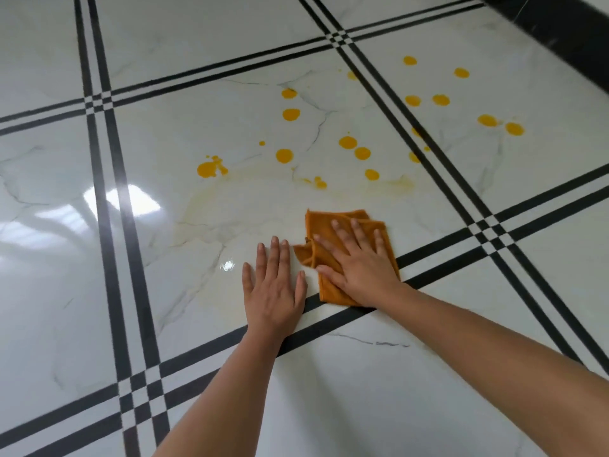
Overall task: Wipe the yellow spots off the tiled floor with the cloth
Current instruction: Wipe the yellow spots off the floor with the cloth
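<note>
An orange cloth (324,225), folded, lies flat on the white marble-look tiled floor (230,390). My right hand (357,262) presses down on it with fingers spread. My left hand (275,285) rests flat on the bare tile just left of the cloth, fingers apart, holding nothing. Several yellow spots (291,114) dot the tile beyond the cloth, and several more yellow spots (441,99) lie on the tile to the far right. A pale yellow smear (211,196) arcs across the tile between the spots and my hands.
Double black grout bands (108,225) cross the floor in a grid. A dark skirting (566,24) runs along the top right corner. Window glare (131,199) reflects off the tile at left.
</note>
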The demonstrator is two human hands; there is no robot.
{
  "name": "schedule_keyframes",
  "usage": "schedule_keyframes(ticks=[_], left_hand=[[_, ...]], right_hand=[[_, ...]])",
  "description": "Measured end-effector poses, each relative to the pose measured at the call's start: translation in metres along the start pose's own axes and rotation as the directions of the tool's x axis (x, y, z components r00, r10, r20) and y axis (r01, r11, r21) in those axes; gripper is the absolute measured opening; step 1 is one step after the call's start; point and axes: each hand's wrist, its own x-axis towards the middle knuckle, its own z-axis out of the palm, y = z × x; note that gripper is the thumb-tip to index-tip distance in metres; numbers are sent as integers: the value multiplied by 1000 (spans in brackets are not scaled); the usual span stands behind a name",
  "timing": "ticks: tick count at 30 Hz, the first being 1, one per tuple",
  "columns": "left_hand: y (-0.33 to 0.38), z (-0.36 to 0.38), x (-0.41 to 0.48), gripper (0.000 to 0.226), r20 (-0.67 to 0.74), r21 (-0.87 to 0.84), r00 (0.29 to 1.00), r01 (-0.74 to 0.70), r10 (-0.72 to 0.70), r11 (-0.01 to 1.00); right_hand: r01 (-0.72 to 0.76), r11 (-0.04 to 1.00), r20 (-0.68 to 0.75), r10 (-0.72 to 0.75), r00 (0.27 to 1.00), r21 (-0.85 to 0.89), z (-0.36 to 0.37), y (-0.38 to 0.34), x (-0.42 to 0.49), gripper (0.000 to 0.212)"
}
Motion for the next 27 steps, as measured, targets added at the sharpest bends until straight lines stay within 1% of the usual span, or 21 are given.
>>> schedule_keyframes(ticks=[2, 4, 6, 8, 10, 12, 13, 15, 17, 18, 19, 21, 25, 27], left_hand=[[4, -5, 5, 74, -11, -14, 1000, -9, 9, 1000], [9, -10, 12, 75, -6, -30, 1000, -2, 2, 1000], [20, -15, 21, 73, -5, -56, 1000, -10, 9, 998], [33, -19, 30, 70, -18, -95, 999, -39, 37, 995], [51, -20, 37, 71, -70, -129, 995, -84, 75, 988], [73, -22, 42, 73, -80, -83, 983, -170, 164, 982], [83, -21, 45, 72, -36, -38, 974, -227, 226, 973], [101, -21, 53, 71, 153, 59, 931, -343, 331, 938], [113, -19, 62, 76, 334, 159, 875, -419, 351, 894], [115, -18, 66, 79, 376, 201, 862, -433, 339, 879], [116, -15, 69, 80, 395, 231, 860, -435, 325, 870], [121, -6, 74, 81, 371, 258, 884, -393, 285, 883], [168, 14, 90, 85, 217, 146, 966, -174, 140, 974], [191, 18, 110, 85, 116, 113, 991, -75, 62, 991]], right_hand=[[28, 999, 67, -26, 997, -21, -11, 13, 7, 69], [-28, 999, 120, 31, 992, -24, -19, 19, 17, 64], [-65, 998, 192, 63, 979, 6, -29, 23, 26, 65], [-13, 999, 228, 6, 974, 29, -40, 33, 28, 68], [62, 997, 219, -71, 973, 47, -53, 51, 18, 68], [113, 994, 208, -112, 972, 9, -61, 78, 3, 68], [123, 992, 225, -113, 968, -30, -63, 91, -5, 69], [132, 985, 289, -95, 953, -112, -66, 112, -17, 69], [148, 978, 320, -94, 943, -148, -69, 133, -20, 68], [145, 980, 316, -96, 944, -136, -70, 142, -21, 67], [134, 985, 294, -97, 951, -107, -70, 149, -21, 66], [106, 994, 230, -96, 968, -30, -63, 160, -22, 65], [34, 992, 42, -40, 998, 119, -44, 192, -29, 62], [-12, 987, -25, 16, 1000, 160, -37, 210, -31, 69]])
